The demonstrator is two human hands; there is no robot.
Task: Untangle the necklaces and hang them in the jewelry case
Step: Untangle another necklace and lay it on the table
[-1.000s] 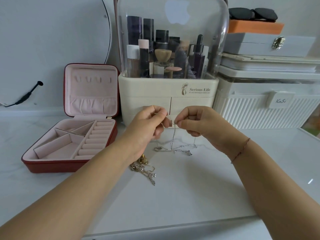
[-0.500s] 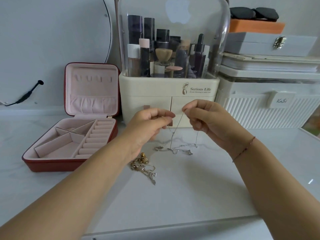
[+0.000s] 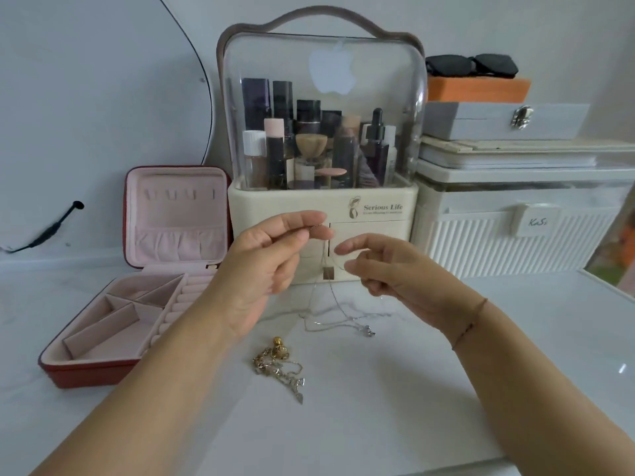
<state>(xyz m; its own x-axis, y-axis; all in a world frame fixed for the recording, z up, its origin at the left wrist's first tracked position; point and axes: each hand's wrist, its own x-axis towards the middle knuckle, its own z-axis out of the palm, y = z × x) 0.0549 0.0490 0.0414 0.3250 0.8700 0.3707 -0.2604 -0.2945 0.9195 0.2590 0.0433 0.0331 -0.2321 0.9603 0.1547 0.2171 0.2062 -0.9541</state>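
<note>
White marble-patterned tabletop (image 3: 412,417) carries everything. At its back stands a cream cosmetics organiser with a clear domed lid (image 3: 275,207), well away from the work. To the left, a square red jewelry case with pink lining (image 3: 89,376) lies open, its lid upright and showing a row of small pink hooks (image 3: 178,194) above a gathered pocket. Nothing hangs on them yet.

In front of the organiser, the left hand (image 3: 264,266) is raised and pinches a thin silver chain necklace (image 3: 338,321) between thumb and forefinger. The chain drops from that pinch in fine strands to a loose heap on the tabletop, where its small pendant lies. The right hand (image 3: 395,273) hovers just beside the strands with its fingers loosely curled and the forefinger reaching toward them. Whether it has hold of a strand is too fine to tell.

Nearer the person, a knotted clump of gold chains and charms (image 3: 275,359) rests on the tabletop, apart from the silver one and untouched.

The step in hand looks like separating the silver chain's strands, early in the task. The next move likely calls for a delicate fingertip grip from the right hand on a single strand. It should be drawn gently sideways, since a hard pull could tighten any knot.
</note>
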